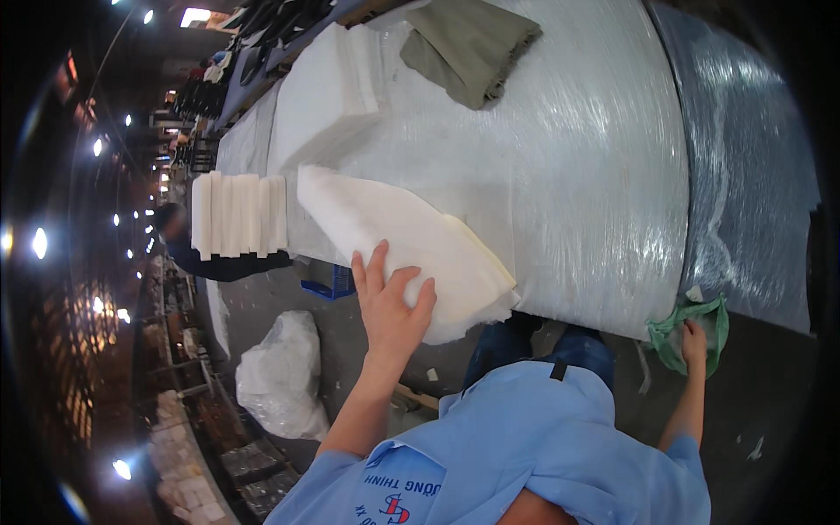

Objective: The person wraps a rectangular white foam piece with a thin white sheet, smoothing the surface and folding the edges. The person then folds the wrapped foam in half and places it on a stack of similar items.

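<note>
My left hand [392,302] lies on a white padding sheet [385,219], its fingers spread and its palm down near the sheet's near edge. The sheet has a curved outline, and a thin pale yellow layer [479,249] shows from under its right side. Far to the right, my right hand [693,346] is down inside the mouth of a green plastic bag [719,328] at the table's corner. Its fingers look drawn together, and what they hold, if anything, cannot be made out.
The table [595,175] is wrapped in clear film. Behind the sheet stand a thick white padding stack [319,96] and a row of white pads [238,214]. An olive cloth [468,52] lies farther back. A person [201,258], a blue basket [331,284] and a plastic-wrapped bundle [282,376] are left.
</note>
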The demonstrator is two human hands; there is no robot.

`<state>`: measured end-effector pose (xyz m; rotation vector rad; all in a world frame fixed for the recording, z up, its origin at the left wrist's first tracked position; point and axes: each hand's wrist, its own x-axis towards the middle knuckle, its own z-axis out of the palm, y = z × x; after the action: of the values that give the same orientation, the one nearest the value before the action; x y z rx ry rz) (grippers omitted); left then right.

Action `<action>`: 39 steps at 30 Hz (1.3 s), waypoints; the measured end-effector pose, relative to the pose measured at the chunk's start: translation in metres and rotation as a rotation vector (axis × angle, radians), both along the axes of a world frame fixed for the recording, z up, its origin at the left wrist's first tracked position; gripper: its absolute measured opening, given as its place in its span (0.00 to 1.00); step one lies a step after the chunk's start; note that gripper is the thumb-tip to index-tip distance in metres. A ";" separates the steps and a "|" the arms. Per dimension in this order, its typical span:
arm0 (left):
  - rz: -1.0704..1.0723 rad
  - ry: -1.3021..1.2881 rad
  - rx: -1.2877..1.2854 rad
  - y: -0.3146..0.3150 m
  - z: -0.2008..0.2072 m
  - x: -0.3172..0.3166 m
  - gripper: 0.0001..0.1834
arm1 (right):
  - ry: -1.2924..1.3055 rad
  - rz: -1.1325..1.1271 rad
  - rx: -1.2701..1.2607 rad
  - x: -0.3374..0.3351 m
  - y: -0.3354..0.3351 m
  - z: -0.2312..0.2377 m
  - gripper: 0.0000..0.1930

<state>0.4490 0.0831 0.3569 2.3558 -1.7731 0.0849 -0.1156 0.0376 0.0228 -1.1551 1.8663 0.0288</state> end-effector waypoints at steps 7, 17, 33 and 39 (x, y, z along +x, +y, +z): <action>0.062 0.051 -0.096 0.006 -0.006 0.007 0.10 | -0.192 0.132 -0.595 0.112 -0.047 0.122 0.22; 0.102 0.113 -0.190 0.002 -0.008 0.007 0.23 | -0.994 0.873 -0.856 0.422 0.006 0.224 0.39; 0.048 0.248 -0.155 0.004 -0.007 0.016 0.19 | -1.309 0.816 -0.753 0.434 -0.026 0.216 0.11; -0.200 0.286 0.139 0.014 0.030 0.015 0.36 | -1.459 0.779 -0.314 0.427 -0.049 0.209 0.15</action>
<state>0.4641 0.0971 0.3870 2.1311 -1.9070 -0.3947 0.3117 -0.0111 0.2319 -1.4224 0.1096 -0.5364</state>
